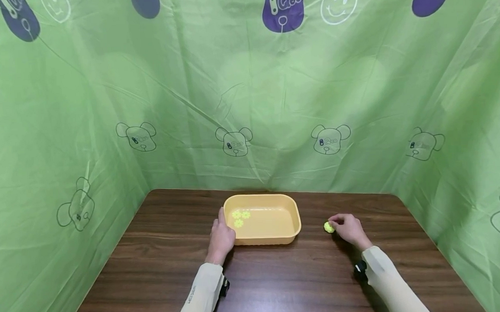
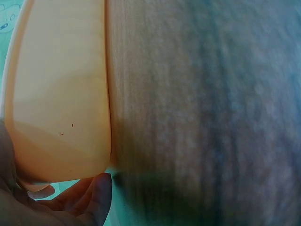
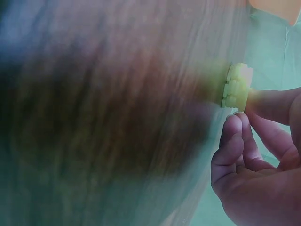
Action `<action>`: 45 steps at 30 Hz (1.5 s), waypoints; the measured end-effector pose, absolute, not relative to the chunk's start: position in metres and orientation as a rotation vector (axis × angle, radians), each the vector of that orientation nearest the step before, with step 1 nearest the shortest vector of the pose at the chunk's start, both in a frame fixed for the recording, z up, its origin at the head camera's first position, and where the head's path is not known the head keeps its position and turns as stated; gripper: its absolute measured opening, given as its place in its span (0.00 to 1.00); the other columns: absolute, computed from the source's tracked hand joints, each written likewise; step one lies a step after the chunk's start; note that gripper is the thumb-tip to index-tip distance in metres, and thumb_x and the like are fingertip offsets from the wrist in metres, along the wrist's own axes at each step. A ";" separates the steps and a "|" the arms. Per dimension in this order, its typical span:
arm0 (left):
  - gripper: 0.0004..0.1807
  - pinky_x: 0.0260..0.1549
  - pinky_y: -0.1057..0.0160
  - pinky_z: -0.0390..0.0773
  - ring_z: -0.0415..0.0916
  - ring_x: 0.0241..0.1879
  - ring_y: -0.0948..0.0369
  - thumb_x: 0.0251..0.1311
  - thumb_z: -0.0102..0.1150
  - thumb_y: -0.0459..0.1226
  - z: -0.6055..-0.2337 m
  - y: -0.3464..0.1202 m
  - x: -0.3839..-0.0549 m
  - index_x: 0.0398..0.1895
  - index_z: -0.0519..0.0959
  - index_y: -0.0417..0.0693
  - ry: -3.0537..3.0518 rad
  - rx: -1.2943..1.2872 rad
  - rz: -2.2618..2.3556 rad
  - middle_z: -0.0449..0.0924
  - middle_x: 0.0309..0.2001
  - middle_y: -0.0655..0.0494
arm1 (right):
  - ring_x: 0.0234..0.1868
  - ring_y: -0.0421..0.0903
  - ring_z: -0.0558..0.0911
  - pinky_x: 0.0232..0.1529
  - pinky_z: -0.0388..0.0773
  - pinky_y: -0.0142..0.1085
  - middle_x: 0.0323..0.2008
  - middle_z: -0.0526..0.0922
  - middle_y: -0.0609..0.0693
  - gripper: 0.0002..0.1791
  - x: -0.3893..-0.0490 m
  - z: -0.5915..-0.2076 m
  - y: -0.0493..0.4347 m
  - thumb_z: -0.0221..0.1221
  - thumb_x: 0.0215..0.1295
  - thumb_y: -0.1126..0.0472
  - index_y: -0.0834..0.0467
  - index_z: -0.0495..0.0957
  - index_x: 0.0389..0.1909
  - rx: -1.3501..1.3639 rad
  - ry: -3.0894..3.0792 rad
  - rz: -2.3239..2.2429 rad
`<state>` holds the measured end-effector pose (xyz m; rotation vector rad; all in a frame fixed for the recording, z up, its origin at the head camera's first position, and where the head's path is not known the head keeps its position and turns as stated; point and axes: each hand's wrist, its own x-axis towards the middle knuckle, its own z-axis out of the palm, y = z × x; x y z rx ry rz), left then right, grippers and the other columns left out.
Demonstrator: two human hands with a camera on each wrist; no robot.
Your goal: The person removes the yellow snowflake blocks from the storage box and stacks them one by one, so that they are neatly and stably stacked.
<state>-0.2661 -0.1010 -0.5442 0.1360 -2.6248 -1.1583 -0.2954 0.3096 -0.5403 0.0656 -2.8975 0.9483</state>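
Left arm: reaching from the near side, its hand (image 1: 221,239) at the tray's left end.
Left fingers: bent around the near-left corner, gripping the tray (image 1: 277,221).
Right arm: angled in from near right, its hand (image 1: 349,229) low over the table (image 1: 275,283).
Right fingers: nearly closed, tips pinching a yellow-green piece (image 1: 328,227) right of the tray.
Tray's left part: three yellow-green flowers (image 1: 238,223).

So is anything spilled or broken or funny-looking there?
Nothing looks spilled or broken. The tub sits level, with three little flowers inside. One small oddity: tiny dark specks on the tub's plain outer side, seen from the left wrist. I can't tell whether they're dirt or marks.
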 end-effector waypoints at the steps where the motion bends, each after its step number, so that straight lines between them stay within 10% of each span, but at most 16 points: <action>1: 0.41 0.50 0.39 0.77 0.78 0.48 0.35 0.56 0.46 0.27 -0.544 -0.101 -0.266 0.78 0.55 0.37 -2.622 0.136 -1.159 0.75 0.50 0.26 | 0.45 0.54 0.83 0.44 0.76 0.44 0.40 0.88 0.56 0.08 -0.296 -0.540 0.310 0.62 0.68 0.60 0.59 0.88 0.40 0.073 -2.896 0.944; 31: 0.40 0.50 0.38 0.77 0.78 0.48 0.35 0.58 0.48 0.27 -0.543 -0.100 -0.265 0.78 0.55 0.37 -2.617 0.150 -1.177 0.75 0.51 0.27 | 0.46 0.57 0.82 0.48 0.78 0.52 0.43 0.86 0.60 0.14 -0.296 -0.537 0.304 0.60 0.70 0.58 0.63 0.85 0.47 0.102 -2.811 0.920; 45: 0.32 0.55 0.39 0.75 0.76 0.54 0.34 0.73 0.41 0.32 -0.544 -0.102 -0.264 0.79 0.54 0.38 -2.601 0.114 -1.211 0.74 0.55 0.26 | 0.39 0.51 0.81 0.44 0.78 0.45 0.36 0.82 0.54 0.08 -0.325 -0.505 0.202 0.63 0.65 0.63 0.61 0.86 0.41 0.343 -2.509 1.016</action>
